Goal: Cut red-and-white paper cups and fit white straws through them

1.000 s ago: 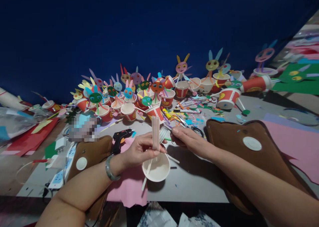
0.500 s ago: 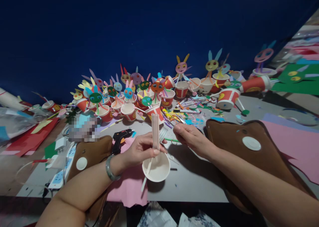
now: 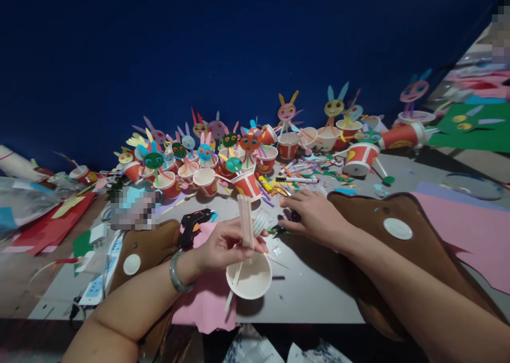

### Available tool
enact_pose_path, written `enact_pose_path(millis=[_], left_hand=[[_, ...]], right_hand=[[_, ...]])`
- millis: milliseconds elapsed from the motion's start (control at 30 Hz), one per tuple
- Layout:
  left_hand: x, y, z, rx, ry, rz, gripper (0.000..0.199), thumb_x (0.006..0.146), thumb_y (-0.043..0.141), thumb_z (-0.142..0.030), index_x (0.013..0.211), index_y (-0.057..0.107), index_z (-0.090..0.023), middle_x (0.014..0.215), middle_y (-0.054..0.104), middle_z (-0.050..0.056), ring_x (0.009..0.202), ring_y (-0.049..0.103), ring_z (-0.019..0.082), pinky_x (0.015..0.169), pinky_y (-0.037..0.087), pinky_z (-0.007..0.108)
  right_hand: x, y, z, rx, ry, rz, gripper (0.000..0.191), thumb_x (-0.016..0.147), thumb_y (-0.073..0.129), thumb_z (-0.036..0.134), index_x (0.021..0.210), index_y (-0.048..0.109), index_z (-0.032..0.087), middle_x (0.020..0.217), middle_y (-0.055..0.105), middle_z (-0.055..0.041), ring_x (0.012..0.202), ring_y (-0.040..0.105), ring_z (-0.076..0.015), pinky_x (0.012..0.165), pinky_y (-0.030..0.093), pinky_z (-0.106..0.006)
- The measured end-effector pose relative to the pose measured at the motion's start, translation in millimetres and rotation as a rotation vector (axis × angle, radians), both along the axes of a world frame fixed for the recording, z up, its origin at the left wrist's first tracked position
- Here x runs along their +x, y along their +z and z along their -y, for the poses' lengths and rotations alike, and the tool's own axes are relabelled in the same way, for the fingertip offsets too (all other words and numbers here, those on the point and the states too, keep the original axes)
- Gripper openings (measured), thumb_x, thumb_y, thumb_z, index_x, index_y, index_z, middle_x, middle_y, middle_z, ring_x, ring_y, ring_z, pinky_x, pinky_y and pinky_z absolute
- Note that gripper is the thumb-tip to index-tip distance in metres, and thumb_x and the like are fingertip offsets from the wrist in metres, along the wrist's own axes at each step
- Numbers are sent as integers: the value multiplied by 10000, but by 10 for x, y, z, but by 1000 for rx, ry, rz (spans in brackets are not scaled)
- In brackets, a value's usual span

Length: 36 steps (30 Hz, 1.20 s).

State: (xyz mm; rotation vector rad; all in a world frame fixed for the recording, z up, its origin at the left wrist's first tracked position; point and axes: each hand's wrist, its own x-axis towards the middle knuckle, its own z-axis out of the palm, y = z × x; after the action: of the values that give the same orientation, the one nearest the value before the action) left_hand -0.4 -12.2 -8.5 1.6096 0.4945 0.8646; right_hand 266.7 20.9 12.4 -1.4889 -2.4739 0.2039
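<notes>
1. Translucent, pale straws (image 3: 246,219) stand in an upright bundle between the thumb and fingers of your left hand (image 3: 231,243), which is clamped on them. Behind them shows a ribbed clear piece (image 3: 261,222); whether it belongs to the bundle, you cannot tell.
2. White paper cup (image 3: 255,282): just below your left hand, mouth facing up. Its base is hidden. Thin white sticks (image 3: 229,300) cross or pass its rim at the left and right.
3. Your right hand (image 3: 306,214) is apart from the left, palm down, fingers bent over a dark-handled tool (image 3: 294,215). You cannot tell whether they grip it or only touch it.
4. Left side of the counter (image 3: 319,299): a black glue gun (image 3: 195,222) lies at the top edge of a pink sheet (image 3: 207,299). Beside these is a brown pad (image 3: 153,238) with a white disc, then a power strip (image 3: 95,288).
5. Right side: a larger brown pad (image 3: 374,235), also with a white disc, lies beneath your right forearm. Pink paper (image 3: 466,230) is beyond it.
6. Rear: a crowd of red-and-white cups (image 3: 205,181), many topped by long-eared paper faces (image 3: 287,112) in several colours. Some cups are on their sides. Markers (image 3: 300,180) and coloured scraps lie between this group and your right hand.
7. Backdrop: dark blue wall (image 3: 239,44).
</notes>
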Motion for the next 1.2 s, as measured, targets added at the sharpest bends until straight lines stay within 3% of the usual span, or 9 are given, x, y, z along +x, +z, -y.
enact_pose_path(millis=[67, 133, 233, 400, 533, 733, 900, 1000, 1200], left_hand=[[26, 11, 4, 92, -4, 4, 247, 848, 743, -412, 954, 816, -201, 985, 736, 126, 912, 695, 237, 845, 552, 380], [52, 32, 8, 196, 9, -8, 243, 873, 717, -401, 942, 813, -189, 963, 728, 127, 901, 686, 226, 812, 550, 352], [75, 70, 14, 319, 16, -57, 214, 900, 681, -359, 926, 805, -186, 964, 720, 121, 916, 679, 220, 818, 544, 340], [69, 90, 16, 414, -9, -110, 165, 896, 655, -263, 966, 788, -193, 984, 722, 112, 925, 682, 210, 825, 548, 326], [63, 70, 25, 491, 6, -127, 146, 866, 670, -222, 963, 777, -199, 1022, 709, 107, 921, 676, 196, 803, 544, 298], [63, 71, 56, 563, -2, -198, 179, 877, 609, -193, 963, 765, -186, 980, 694, 105, 851, 665, 171, 760, 543, 276], [73, 44, 65, 625, -20, -165, 204, 814, 682, -128, 1003, 735, -185, 1058, 700, 102, 907, 683, 174, 803, 557, 269], [79, 53, 75, 644, -17, -188, 224, 811, 663, -100, 1015, 726, -170, 1090, 689, 116, 934, 685, 175, 818, 562, 266], [113, 105, 103, 618, 38, -237, 260, 824, 590, -58, 1012, 738, -162, 1051, 693, 115, 973, 681, 187, 847, 559, 280]], right_hand=[[-40, 27, 64, 64, 43, -321, 280, 929, 606, 387, 1038, 750, 174, 1038, 768, -148, 977, 694, -295, 831, 524, -399], [-97, 63, 142, -32, 76, -611, 321, 967, 550, 409, 1079, 758, 191, 1016, 778, -112, 888, 716, -242, 767, 554, -350], [-186, 98, 251, -135, 105, -802, 326, 950, 592, 453, 1070, 785, 220, 974, 784, -82, 871, 718, -224, 759, 564, -328], [-254, 94, 348, -168, 108, -959, 223, 909, 675, 401, 972, 815, 239, 895, 785, -59, 834, 703, -199, 779, 553, -322], [-244, 122, 401, -270, 80, -1059, 188, 867, 730, 385, 908, 812, 220, 823, 758, -50, 711, 659, -161, 652, 530, -283], [-252, 190, 444, -444, 39, -1166, 236, 800, 793, 412, 763, 736, 186, 687, 676, -9, 606, 564, -116, 562, 467, -238], [-265, 198, 434, -554, 53, -1157, 324, 826, 749, 481, 759, 661, 177, 632, 583, 20, 562, 500, -101, 528, 431, -229], [-266, 172, 438, -455, 92, -1063, 288, 909, 654, 438, 780, 619, 183, 653, 560, 22, 577, 488, -108, 538, 425, -235], [-277, 64, 468, 25, 175, -833, 141, 976, 515, 216, 839, 545, 207, 746, 578, -6, 667, 533, -144, 625, 453, -269]])
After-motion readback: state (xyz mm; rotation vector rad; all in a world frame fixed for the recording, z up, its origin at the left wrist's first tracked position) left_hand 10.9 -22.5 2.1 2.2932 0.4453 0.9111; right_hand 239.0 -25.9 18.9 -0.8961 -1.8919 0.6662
